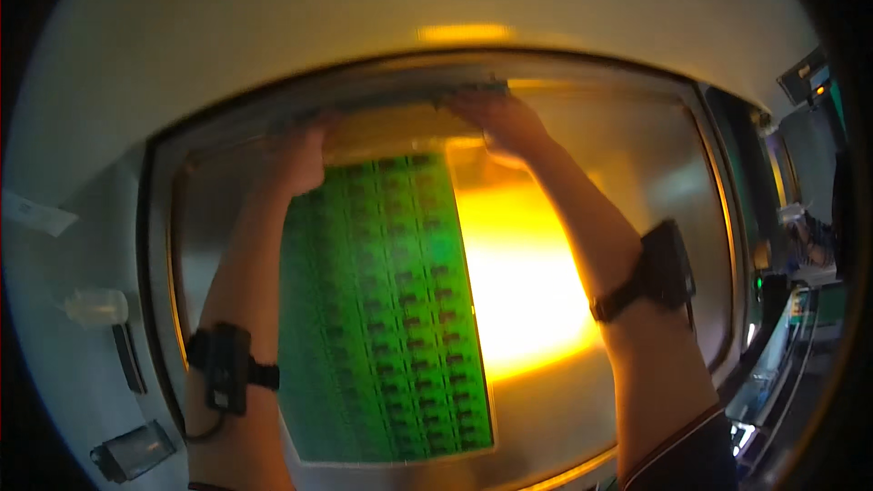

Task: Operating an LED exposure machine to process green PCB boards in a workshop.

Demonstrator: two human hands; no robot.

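Across the far end of a metal-edged frame lies a long grey bar (pixel 391 91), squeegee-like in shape and blurred. My left hand (pixel 305 156) is at its left part, fingers closed round it as far as the blur shows. Further right, my right hand (pixel 498 120) grips the same bar, its fingers over the top edge. Below the hands and between my forearms is a green panel (pixel 391 309) with rows of small dark repeated marks and a pale border. Just right of the panel, a strong yellow-white glow (pixel 523 282) washes out the surface.
The dark-rimmed frame (pixel 156 245) surrounds the panel. On the pale surface at left are a translucent cup-like container (pixel 95 307), a dark flat strip (pixel 129 359) and a clear-and-black object (pixel 135 451). Equipment with a small green light (pixel 758 283) stands at right.
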